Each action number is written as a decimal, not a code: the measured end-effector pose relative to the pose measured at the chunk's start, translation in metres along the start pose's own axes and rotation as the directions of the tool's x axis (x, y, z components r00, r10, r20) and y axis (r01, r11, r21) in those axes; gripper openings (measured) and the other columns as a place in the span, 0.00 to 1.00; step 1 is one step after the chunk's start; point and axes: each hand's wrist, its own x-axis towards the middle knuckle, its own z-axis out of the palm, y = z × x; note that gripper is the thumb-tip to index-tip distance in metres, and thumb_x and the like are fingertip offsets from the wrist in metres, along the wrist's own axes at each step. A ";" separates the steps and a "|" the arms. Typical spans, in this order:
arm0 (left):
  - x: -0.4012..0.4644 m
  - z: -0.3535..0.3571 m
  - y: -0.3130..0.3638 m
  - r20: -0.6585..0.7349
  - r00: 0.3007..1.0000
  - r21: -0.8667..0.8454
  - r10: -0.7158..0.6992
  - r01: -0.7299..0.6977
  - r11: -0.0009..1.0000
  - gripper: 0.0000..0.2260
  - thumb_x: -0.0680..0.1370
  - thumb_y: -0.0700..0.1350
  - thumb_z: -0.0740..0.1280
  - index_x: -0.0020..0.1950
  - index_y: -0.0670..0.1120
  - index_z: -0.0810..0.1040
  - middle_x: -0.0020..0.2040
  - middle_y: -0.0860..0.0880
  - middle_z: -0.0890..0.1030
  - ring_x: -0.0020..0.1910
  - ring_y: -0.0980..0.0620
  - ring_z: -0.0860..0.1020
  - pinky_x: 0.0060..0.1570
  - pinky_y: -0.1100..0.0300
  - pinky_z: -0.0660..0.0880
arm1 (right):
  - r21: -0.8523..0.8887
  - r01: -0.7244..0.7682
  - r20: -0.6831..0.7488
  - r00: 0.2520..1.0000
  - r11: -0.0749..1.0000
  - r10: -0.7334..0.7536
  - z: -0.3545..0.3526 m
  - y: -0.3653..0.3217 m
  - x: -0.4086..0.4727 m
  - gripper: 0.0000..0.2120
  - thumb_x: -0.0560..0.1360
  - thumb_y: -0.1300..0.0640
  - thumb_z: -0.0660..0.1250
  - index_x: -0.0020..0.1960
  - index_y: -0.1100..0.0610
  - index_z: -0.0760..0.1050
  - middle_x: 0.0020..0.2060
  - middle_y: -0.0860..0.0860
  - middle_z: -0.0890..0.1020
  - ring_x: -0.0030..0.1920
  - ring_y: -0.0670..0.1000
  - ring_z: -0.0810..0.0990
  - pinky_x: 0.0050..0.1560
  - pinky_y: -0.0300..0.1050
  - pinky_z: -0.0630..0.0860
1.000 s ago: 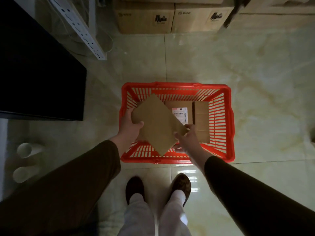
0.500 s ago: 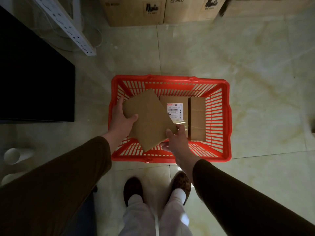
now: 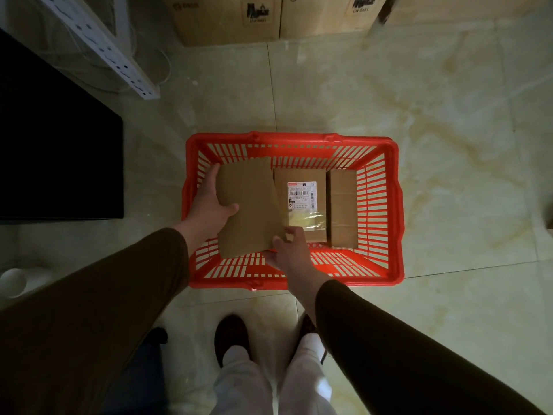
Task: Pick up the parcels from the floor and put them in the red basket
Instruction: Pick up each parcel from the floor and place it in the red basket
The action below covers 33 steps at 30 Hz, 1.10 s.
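Note:
A red plastic basket stands on the tiled floor in front of my feet. Both hands hold a flat brown cardboard parcel low inside its left half. My left hand grips the parcel's left edge, thumb on top. Its near right corner is pinched by my right hand. Beside it in the basket lie a parcel with a white shipping label and a plain brown box against the right wall.
Large cardboard cartons line the far wall. A black cabinet stands at left, with a white power strip leaning above it. White paper cups lie at the far left. Open tiled floor extends to the right.
The held parcel has turned from a diagonal tilt to nearly square with the basket and has sunk lower into its left half. Both hands moved with it.

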 end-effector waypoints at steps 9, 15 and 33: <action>-0.018 0.005 -0.011 0.027 0.998 0.137 -0.058 0.054 0.989 0.46 0.79 0.39 0.69 0.80 0.65 0.39 0.81 0.50 0.59 0.76 0.43 0.66 0.70 0.42 0.68 | -0.112 -0.076 -0.027 0.997 0.991 0.074 0.020 0.003 0.011 0.24 0.79 0.68 0.67 0.71 0.57 0.66 0.58 0.61 0.81 0.56 0.59 0.85 0.57 0.56 0.83; -0.034 0.009 -0.020 0.025 0.990 0.221 -0.139 0.130 0.967 0.45 0.79 0.45 0.69 0.81 0.61 0.38 0.78 0.47 0.65 0.71 0.41 0.72 0.65 0.45 0.71 | -0.107 -0.060 -0.042 0.998 0.992 0.055 0.020 0.006 0.015 0.24 0.79 0.67 0.67 0.72 0.56 0.67 0.56 0.59 0.82 0.50 0.57 0.86 0.50 0.52 0.85; -0.076 0.004 -0.005 -0.033 0.987 0.098 -0.154 0.157 0.983 0.41 0.79 0.45 0.70 0.81 0.61 0.45 0.72 0.49 0.71 0.42 0.60 0.74 0.39 0.61 0.73 | -0.143 0.033 -0.017 0.999 0.989 -0.035 -0.011 -0.007 -0.025 0.24 0.83 0.57 0.63 0.78 0.55 0.64 0.47 0.49 0.75 0.37 0.45 0.78 0.33 0.37 0.75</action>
